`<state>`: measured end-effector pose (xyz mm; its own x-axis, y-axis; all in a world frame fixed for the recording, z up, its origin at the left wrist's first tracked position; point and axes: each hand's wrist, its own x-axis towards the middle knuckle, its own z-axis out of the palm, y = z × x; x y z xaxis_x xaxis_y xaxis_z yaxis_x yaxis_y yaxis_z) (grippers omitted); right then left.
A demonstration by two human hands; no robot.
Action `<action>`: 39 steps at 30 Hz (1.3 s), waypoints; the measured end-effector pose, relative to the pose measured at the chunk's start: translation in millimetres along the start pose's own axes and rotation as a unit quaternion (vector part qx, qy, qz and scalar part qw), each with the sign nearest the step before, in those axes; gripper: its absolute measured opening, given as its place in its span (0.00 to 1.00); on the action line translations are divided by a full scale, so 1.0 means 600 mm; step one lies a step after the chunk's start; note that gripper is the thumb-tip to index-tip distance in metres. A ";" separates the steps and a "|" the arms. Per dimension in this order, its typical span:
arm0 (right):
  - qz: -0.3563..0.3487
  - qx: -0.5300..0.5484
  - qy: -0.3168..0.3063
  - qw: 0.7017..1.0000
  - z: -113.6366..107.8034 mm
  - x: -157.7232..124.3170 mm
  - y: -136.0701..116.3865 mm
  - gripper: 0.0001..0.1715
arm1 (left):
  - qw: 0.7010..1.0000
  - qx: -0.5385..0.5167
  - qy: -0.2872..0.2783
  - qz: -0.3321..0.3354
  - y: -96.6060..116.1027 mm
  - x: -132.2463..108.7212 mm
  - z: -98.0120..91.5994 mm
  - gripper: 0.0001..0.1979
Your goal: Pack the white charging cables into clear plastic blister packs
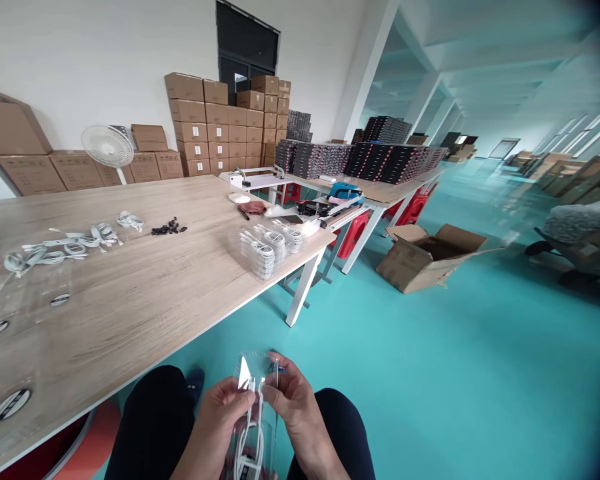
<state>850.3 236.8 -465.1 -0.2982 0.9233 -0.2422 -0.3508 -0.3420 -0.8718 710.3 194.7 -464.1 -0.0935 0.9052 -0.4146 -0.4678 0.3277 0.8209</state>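
Note:
Between my knees I hold a clear plastic blister tray point(269, 437) with a coiled white cable point(249, 443) inside it. My left hand point(225, 407) pinches the tray's left side, its thumb on the cable near the upper end. My right hand point(297, 410) grips the right edge, thumb in front and fingers behind. A small dark piece shows by the right fingertips, too small to name. On the table to the left lie loose white cables point(73, 243) and a pile of small black pieces point(169, 227). Packed trays with cables point(270, 247) are stacked at the table's right corner.
The wooden table point(145, 287) reaches across the left, with clear packaging bearing oval labels point(13, 404) near its front edge. An open carton point(427, 257) stands on the green floor at right. A red bin point(93, 440) sits under the table. Behind are stacked cartons point(220, 127).

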 end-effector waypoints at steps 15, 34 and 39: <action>0.022 0.114 0.026 0.993 0.002 0.004 0.016 0.34 | 0.999 -0.037 0.011 -0.002 -0.014 0.005 0.007 0.14; 0.029 0.137 -0.008 0.990 0.017 0.004 0.021 0.34 | 0.988 -0.154 -0.003 -0.009 -0.007 0.006 -0.008 0.27; 0.046 0.142 -0.002 0.989 0.016 0.009 0.020 0.34 | 0.983 -0.178 -0.025 -0.028 -0.008 0.008 -0.012 0.23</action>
<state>835.8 235.7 -472.8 -0.3445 0.8853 -0.3125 -0.5564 -0.4606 -0.6915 705.6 195.4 -473.0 -0.0209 0.9036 -0.4279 -0.7494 0.2692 0.6050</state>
